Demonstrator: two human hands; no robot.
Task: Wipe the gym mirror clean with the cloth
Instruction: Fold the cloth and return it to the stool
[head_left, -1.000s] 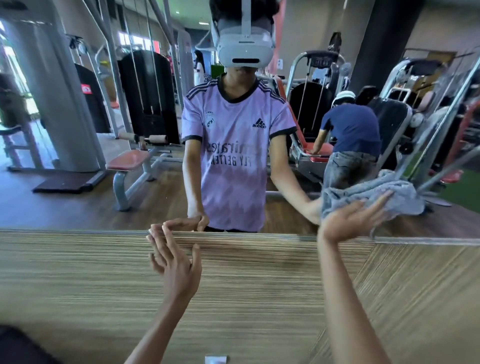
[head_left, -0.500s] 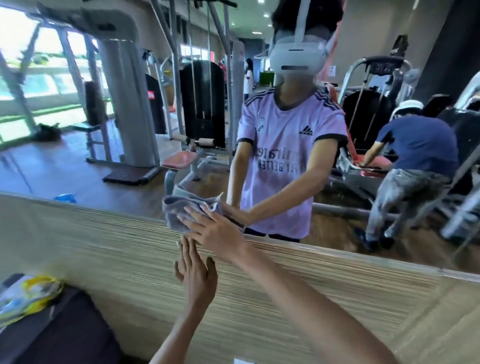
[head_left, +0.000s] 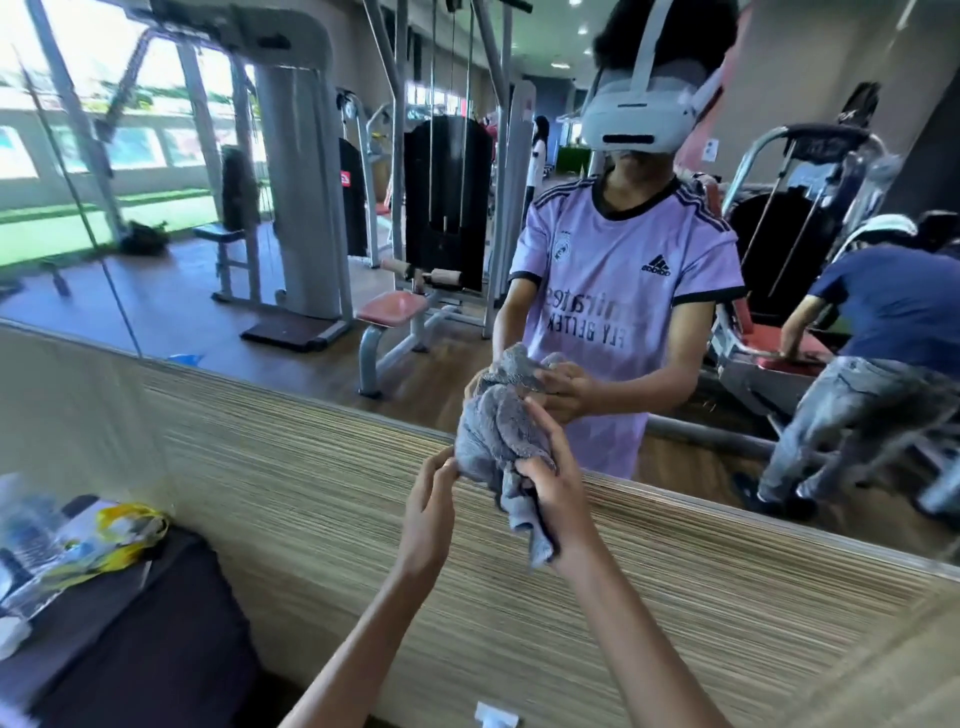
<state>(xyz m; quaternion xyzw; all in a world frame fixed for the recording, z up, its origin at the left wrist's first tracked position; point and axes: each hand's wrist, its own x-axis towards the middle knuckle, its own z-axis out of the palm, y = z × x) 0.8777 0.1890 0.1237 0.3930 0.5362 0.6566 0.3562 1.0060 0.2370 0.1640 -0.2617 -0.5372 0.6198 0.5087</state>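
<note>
The gym mirror (head_left: 291, 291) fills the upper half of the view above a striped wall panel. A crumpled grey cloth (head_left: 493, 441) hangs bunched in front of the mirror's lower edge, off the glass. My right hand (head_left: 550, 493) grips the cloth's lower part. My left hand (head_left: 431, 504) pinches its left edge with the fingertips. The mirror reflects me holding the cloth in both hands.
The striped beige wall panel (head_left: 322, 499) runs below the mirror. A dark padded bench (head_left: 156, 649) at lower left carries a yellow and clear plastic bag (head_left: 104, 535). The reflection shows weight machines and a person bent over at right.
My right hand swept the cloth leftward along the mirror's lower edge, then pulled it off the glass. My left hand, flat and open before, now holds the cloth too. The view shifted left.
</note>
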